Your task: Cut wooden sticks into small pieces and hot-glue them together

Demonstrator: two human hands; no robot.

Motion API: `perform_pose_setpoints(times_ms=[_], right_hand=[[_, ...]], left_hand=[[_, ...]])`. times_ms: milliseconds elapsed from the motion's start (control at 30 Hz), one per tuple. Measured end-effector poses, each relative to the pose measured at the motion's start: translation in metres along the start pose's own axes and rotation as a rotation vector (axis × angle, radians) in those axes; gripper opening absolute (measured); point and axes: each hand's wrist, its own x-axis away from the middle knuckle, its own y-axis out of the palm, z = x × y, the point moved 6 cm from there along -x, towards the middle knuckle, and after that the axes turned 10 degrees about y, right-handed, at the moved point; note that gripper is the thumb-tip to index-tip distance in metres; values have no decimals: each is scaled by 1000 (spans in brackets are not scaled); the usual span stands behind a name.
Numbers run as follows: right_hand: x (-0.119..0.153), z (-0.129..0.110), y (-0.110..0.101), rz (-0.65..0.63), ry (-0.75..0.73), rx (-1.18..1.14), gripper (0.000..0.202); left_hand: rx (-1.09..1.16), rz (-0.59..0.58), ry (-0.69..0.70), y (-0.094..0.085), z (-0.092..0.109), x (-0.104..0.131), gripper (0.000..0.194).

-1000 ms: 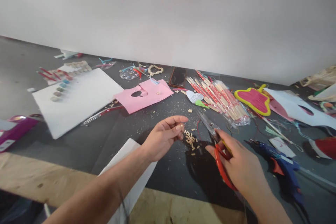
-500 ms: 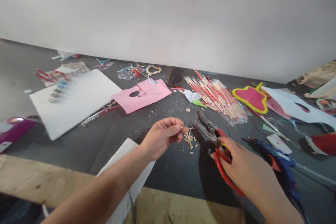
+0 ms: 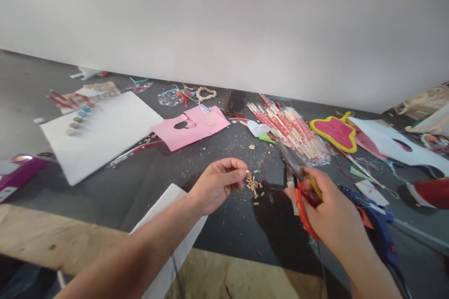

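My left hand (image 3: 219,184) is pinched around a tiny pale wooden piece (image 3: 247,174) at its fingertips, above the dark mat (image 3: 228,229). Just right of those fingers, several short cut wooden pieces (image 3: 255,186) lie in a loose pile. On the right, my right hand (image 3: 326,205) grips the red-handled pruning shears (image 3: 304,215) by their handles. The shears' blades are blurred and point up and left, near the packaged chopsticks (image 3: 301,135).
Pink paper (image 3: 191,128) and a white board (image 3: 101,133) lie on the left. A phone (image 3: 235,102) sits at the back. A blue glue gun (image 3: 377,224) rests beyond my right hand, near a pink and yellow shape (image 3: 333,134). White paper (image 3: 168,205) lies beneath my left forearm.
My right hand has moved right and slightly up with the shears, away from the wooden pieces. The fingertips of my left hand have shifted slightly and the tiny piece shows more clearly.
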Motion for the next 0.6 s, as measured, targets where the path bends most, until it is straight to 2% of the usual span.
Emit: perform_pose_setpoints(times_ms=[67,133,200,467,600], right_hand=[[10,-19,5,-10,-148,-130,55],[21,-38,10,-15,-299,-137,62],[28,-49,15,3,-372,-101,68],[29,-50,22,-6,-397,-66,65],[29,-49,24,-43,-397,-42,72]], left_hand=[[37,-12,13,1,0,0,13],[73,-21,25,2,0,-1,14],[94,-16,33,3,0,-1,16],[144,14,21,3,-4,-1,17],[175,4,18,4,-6,-1,16]])
